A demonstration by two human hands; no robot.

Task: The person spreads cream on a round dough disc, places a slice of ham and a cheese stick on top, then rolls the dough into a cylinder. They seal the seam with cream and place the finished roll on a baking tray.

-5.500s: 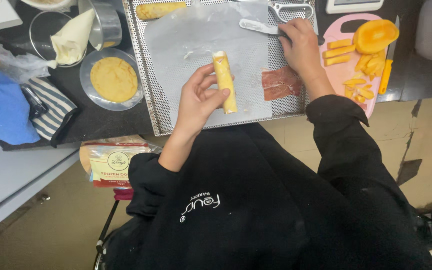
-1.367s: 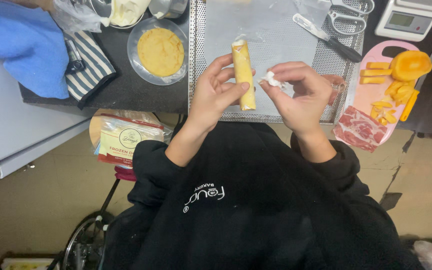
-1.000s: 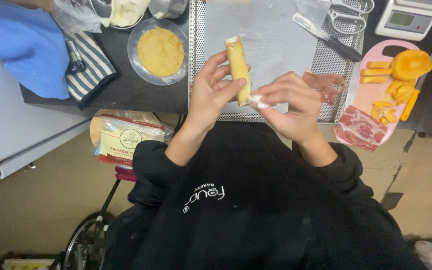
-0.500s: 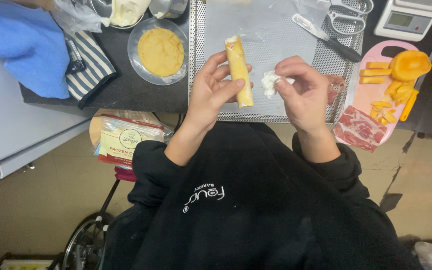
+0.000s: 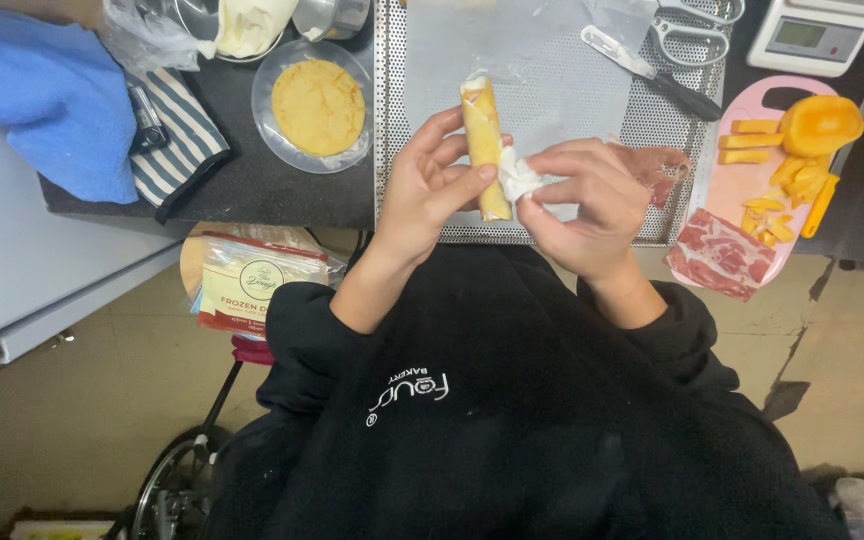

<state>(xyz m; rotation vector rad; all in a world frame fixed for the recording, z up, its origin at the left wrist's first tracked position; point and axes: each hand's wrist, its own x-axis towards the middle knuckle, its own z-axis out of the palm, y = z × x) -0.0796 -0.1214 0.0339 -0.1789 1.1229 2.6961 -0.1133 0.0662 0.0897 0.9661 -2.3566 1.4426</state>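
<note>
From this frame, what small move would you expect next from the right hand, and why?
Probably pressing the white lump onto the yellow roll. The left hand holds the roll upright over the perforated tray, and the right hand pinches the lump right against its lower side.

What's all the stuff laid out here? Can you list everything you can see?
Rolled pastry: one, yellow, held over the tray.
White lump: one, soft, pinched against the roll.
Perforated tray: one, metal, lined with pale paper.
Knife: one, black handle, on the tray.
Scissors: one pair, tray's top corner.
Cutting board: one, pink, right of the tray.
Orange pieces: several, on the board.
Cured meat: slices, red, board's near end.
Clear dish: one, holding a yellow disc, left of the tray.
Striped cloth: one, dark and white.
Blue cloth: one, far left.
Scale: one, white, top right.
Bagged package: one, below the counter.
Left hand: grips the roll.
Right hand: holds the lump.
</note>
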